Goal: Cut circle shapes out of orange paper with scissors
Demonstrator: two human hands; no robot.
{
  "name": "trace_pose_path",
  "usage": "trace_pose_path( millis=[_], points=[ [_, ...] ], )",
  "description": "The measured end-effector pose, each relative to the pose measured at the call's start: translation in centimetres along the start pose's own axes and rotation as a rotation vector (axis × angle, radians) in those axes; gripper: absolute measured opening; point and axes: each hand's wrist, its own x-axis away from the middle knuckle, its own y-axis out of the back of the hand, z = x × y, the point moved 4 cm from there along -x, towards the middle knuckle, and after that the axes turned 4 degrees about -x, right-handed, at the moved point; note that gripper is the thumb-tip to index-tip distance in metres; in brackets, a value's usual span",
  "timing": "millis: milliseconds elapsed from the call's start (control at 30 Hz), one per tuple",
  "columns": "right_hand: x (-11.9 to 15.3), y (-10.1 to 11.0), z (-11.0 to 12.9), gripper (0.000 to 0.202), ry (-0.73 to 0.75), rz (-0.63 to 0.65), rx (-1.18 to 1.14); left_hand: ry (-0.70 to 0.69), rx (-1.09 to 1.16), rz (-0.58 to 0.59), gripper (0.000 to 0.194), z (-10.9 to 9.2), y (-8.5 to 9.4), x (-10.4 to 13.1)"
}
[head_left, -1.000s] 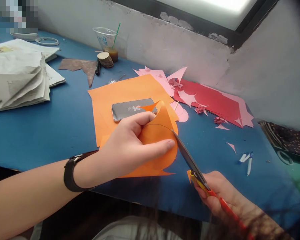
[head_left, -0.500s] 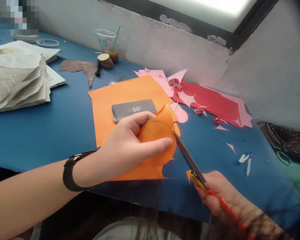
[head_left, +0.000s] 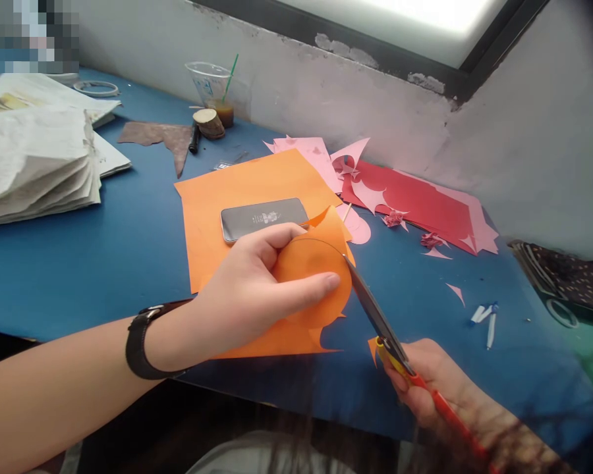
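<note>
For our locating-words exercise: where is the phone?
In the head view, the phone lies slightly left of centre, on the orange sheet, just beyond the left hand.

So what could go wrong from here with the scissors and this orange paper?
The scissors, in the right hand, have their tips near the left hand's thumb, so a slip might nick it. The orange paper curls above the drawn line, so the cut could wander. The phone beside that hand might get bumped.

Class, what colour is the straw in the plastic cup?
The straw in the plastic cup is green, seen best in the head view.
</note>
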Motion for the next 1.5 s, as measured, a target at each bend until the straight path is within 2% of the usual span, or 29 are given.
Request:
trace_pose_path(
  millis=[100, 300, 567, 800, 967, 1167, 1300, 1500],
  points=[
    [-0.4, 0.0, 0.6, 0.078, 0.017, 0.007, -0.158, 0.018, 0.008, -0.002, 0.035, -0.2, -0.1, 0.1],
    [-1.1, -0.3, 1.9, 0.073, 0.02, 0.035, -0.157, 0.043, 0.036, 0.043, 0.04, -0.2, -0.1, 0.1],
    [-0.2, -0.4, 0.6, 0.081, 0.019, -0.011, -0.185, 0.023, 0.055, 0.029, 0.036, -0.3, -0.4, 0.1],
    [-0.6, -0.5, 0.2, 0.085, 0.048, -0.018, -0.181, 0.015, 0.029, 0.009, 0.036, -0.3, -0.1, 0.2],
    [-0.4, -0.6, -0.5, 0.087, 0.027, -0.045, -0.204, 0.019, 0.019, -0.017, 0.045, -0.5, -0.2, 0.3],
    [-0.4, -0.5, 0.0, 0.083, 0.053, -0.026, -0.185, 0.008, 0.063, 0.073, 0.03, -0.1, -0.5, 0.1],
    [-0.9, -0.2, 0.9, 0.08, 0.113, -0.015, -0.135, 0.001, 0.014, 0.032, 0.037, 0.2, 0.0, 0.1],
    [-0.9, -0.2, 1.7, 0.076, 0.096, -0.008, -0.106, -0.066, -0.156, -0.088, 0.043, 0.1, 0.6, 0.1]
  ],
)
